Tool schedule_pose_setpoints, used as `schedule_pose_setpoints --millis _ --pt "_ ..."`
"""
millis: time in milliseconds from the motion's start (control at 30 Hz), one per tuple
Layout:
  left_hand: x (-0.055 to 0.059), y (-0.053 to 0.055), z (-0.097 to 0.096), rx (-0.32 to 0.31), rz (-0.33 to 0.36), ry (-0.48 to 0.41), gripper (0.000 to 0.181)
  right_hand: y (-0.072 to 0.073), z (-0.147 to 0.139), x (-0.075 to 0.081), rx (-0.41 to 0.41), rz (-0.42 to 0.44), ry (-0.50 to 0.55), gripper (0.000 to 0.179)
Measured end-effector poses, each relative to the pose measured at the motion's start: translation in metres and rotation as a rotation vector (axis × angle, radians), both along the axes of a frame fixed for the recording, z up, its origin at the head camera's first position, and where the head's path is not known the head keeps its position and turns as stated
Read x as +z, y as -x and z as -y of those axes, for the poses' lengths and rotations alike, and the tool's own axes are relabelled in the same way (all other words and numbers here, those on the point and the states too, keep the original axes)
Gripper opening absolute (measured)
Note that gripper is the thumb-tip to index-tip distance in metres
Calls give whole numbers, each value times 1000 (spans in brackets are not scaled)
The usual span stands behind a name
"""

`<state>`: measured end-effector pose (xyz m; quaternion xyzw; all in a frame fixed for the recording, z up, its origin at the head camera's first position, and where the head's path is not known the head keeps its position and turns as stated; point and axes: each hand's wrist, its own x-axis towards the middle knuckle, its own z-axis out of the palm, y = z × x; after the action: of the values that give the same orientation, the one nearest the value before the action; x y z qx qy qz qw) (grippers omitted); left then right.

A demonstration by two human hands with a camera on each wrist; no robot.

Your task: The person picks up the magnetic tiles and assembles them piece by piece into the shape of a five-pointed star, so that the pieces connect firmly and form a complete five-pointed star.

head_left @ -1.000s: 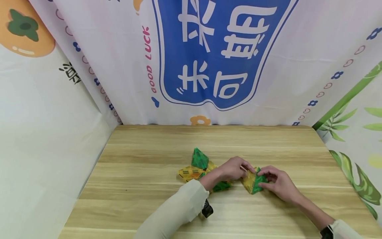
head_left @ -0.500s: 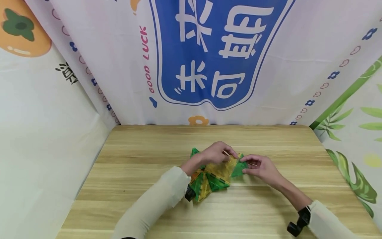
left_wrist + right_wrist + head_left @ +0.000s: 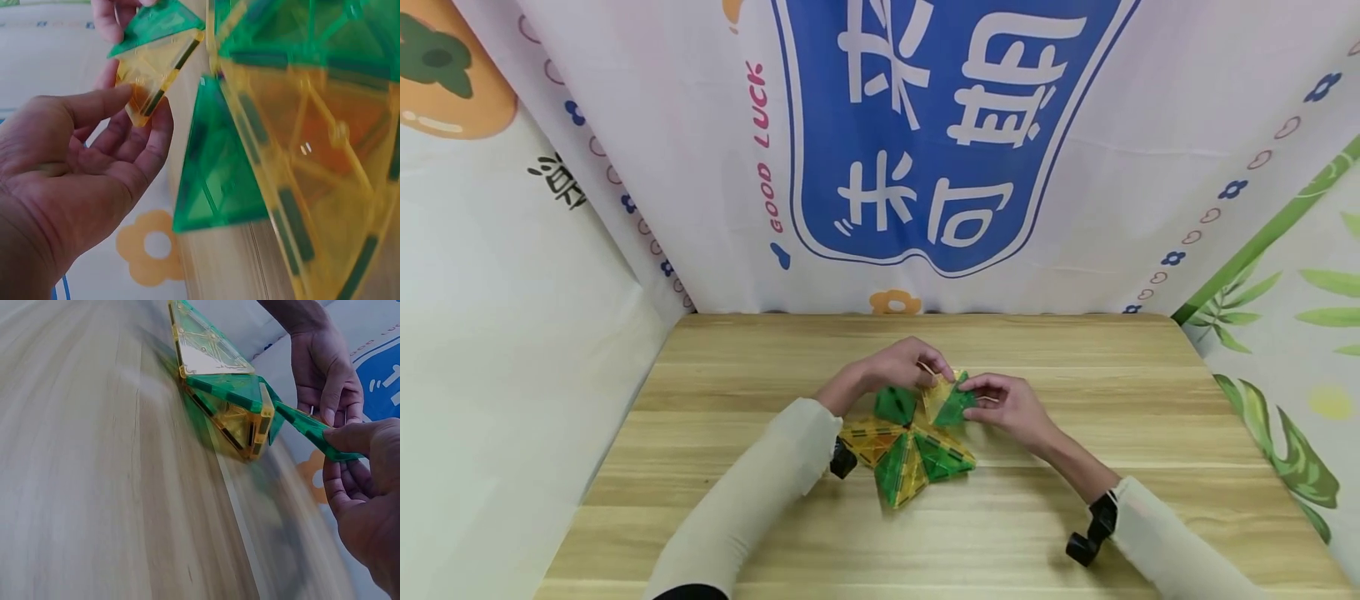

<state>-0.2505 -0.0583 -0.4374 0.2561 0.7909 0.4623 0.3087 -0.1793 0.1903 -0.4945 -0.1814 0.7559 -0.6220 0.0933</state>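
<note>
Just right of a star-like cluster of magnetic tiles (image 3: 917,477), I hold a joined pair of triangular magnetic tiles, one yellow and one green. My left hand (image 3: 897,364) pinches the yellow tile (image 3: 159,59) between thumb and fingers. The green tile (image 3: 306,428) is gripped by the thumb and fingers of my right hand (image 3: 1017,414). In the head view the pair overlaps the cluster's upper right side. Green and yellow tiles alternate round the cluster, raised in folded points, and a green tile (image 3: 219,169) juts from it under my left forearm.
The cluster stands on a wooden table (image 3: 760,375). A printed white curtain (image 3: 722,208) hangs behind the table's back edge, with more cloth at both sides. Black wrist cameras (image 3: 1082,548) sit on both forearms.
Both hands have moved left and towards the back with the joined pair, from right of the cluster to its upper right side. The cluster is less covered by the left arm now.
</note>
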Motion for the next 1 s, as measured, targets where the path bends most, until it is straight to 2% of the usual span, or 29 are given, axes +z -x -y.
schedule_pose_setpoints --millis 233,500,667,1000 --pt "-5 12 13 -40 11 13 24 3 14 -5 -20 1 8 39" --pt "-14 19 14 -67 37 22 23 3 19 -16 -49 -7 12 40" --pt "-18 20 12 -79 43 24 23 2 21 -21 -70 3 28 40" --pt "-20 20 3 -141 20 89 24 -3 25 -32 -113 -19 -11 35"
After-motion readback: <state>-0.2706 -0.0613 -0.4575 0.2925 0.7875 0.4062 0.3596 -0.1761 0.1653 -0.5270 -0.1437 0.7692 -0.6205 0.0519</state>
